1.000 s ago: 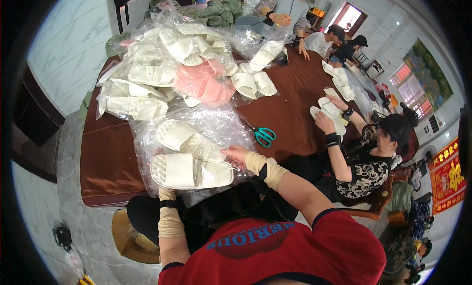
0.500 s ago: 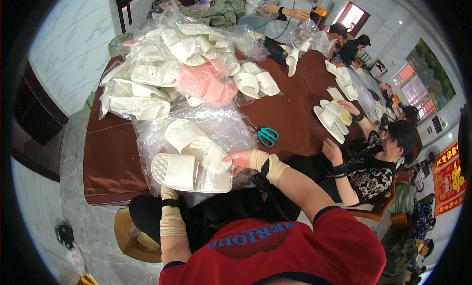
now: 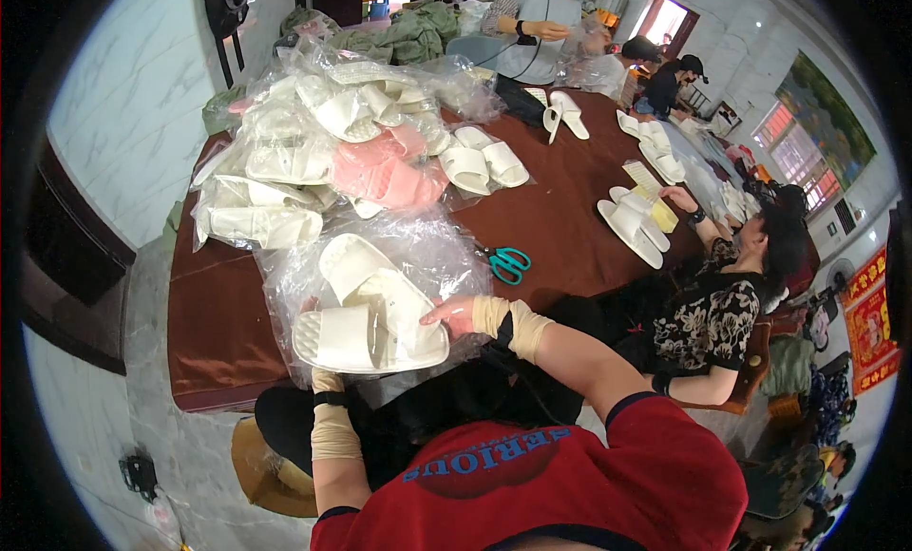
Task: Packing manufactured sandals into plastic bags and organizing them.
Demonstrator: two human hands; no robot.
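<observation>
A pair of white slippers lies one over the other above a clear plastic bag (image 3: pixel 465 266) at the table's near edge. The front slipper (image 3: pixel 332 336) lies sideways, and the rear slipper (image 3: pixel 353 266) slants across behind it. My left hand (image 3: pixel 309 306) is mostly hidden beneath the front slipper, holding it from the left. From the right, my right hand (image 3: pixel 454 315) grips the end of the rear slipper, thumb on top and other fingers partly hidden. Teal-handled scissors (image 3: pixel 509 264) rest just beyond my right hand.
Bagged white slippers (image 3: pixel 285 152) and a pink bagged pair (image 3: pixel 385 171) are heaped on the brown-covered table (image 3: pixel 223 309). To the right, a co-worker (image 3: pixel 708 313) has a hand by white slippers (image 3: pixel 632 230). A cardboard box (image 3: pixel 252 465) stands below on the floor.
The rear slipper has turned and settled closer against the front one, with my right hand moving slightly left along it. The co-worker's nearer hand has dropped away from the table.
</observation>
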